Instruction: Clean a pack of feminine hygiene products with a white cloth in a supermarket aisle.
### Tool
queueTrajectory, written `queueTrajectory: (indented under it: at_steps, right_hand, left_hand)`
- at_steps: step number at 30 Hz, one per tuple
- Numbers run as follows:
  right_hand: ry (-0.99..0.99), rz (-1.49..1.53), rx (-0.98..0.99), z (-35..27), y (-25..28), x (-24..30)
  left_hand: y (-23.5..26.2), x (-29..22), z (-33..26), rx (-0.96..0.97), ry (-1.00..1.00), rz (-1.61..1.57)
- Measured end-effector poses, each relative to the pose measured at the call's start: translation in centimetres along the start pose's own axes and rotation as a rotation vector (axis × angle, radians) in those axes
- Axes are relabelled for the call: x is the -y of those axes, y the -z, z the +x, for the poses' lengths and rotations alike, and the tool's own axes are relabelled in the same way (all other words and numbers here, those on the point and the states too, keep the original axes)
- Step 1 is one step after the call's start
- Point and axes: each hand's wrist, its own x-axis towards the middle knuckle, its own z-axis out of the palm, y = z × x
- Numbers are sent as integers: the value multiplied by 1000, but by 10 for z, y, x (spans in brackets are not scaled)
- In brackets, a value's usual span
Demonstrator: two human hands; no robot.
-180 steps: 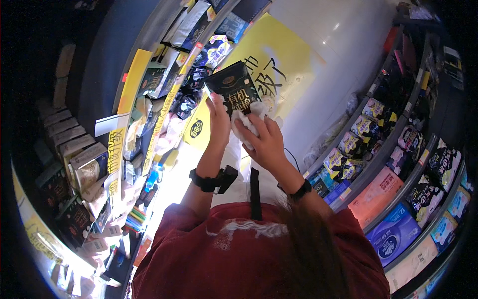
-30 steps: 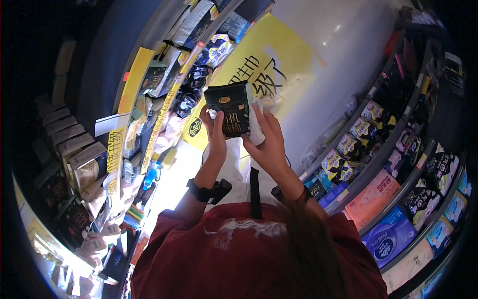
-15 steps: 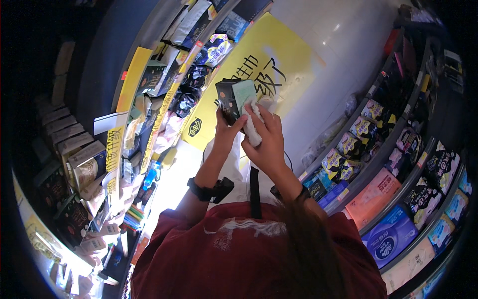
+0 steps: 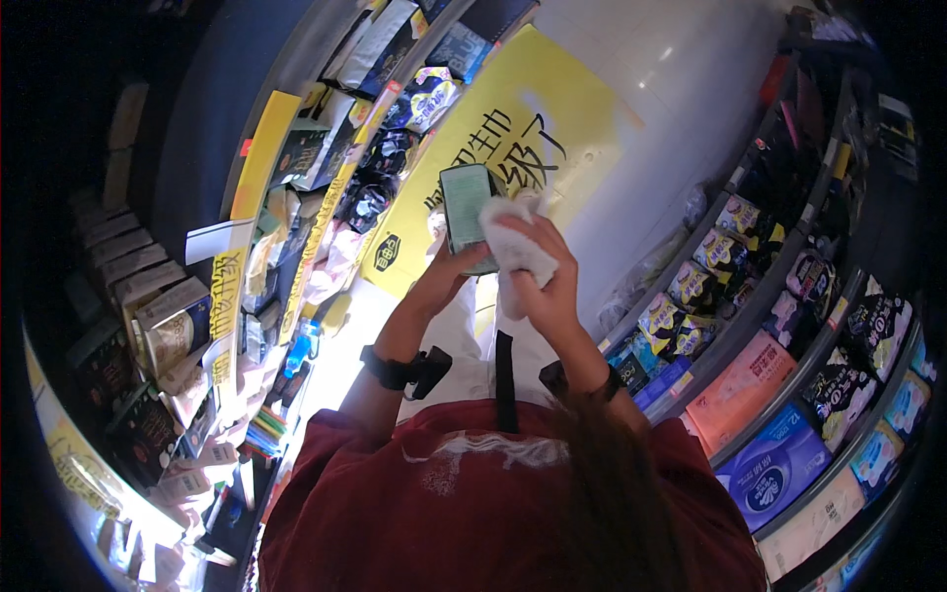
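My left hand [image 4: 447, 280] grips the lower end of a small box [image 4: 468, 209], whose pale green side faces up toward me. Dark edges frame that side. In my right hand [image 4: 550, 284] is a bunched white cloth [image 4: 516, 242], pinched between thumb and fingers. The cloth lies against or just over the box's right edge; whether it touches, I cannot tell. Both hands are held out in front of my body, above the floor. Part of the box's lower end is covered by my left fingers.
Shelves with packaged goods [image 4: 380, 153] and a yellow edge strip [image 4: 225, 316] run along my left. On the right, curved shelves carry black-and-yellow packs [image 4: 691, 286], an orange pack [image 4: 740, 390] and a purple pack [image 4: 774, 479]. A yellow floor sheet [image 4: 582, 99] lies ahead.
The box has turned so its green side faces me and its dark printed side has gone from view. My right hand and the cloth have shifted slightly right, off much of the green side.
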Motion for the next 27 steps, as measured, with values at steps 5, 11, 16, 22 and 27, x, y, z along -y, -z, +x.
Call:
queueTrajectory:
  at_steps: [5,11,16,22,27]
  right_hand:
    - [-5,-30,-92,0,4,-10]
    - [25,-41,-265,15,14,-16]
    - [200,-264,-55,22,-6,3]
    - [87,-199,-171,26,-18,-6]
    - [-96,-153,-241,32,-12,-38]
  left_hand:
    - [9,6,2,-2,100,-119]
    - [1,-4,-4,71,116,-164]
    - [-7,-3,-8,60,14,3]
    - [-9,-9,-6,23,46,-31]
    - [13,-6,-6,87,73,-157]
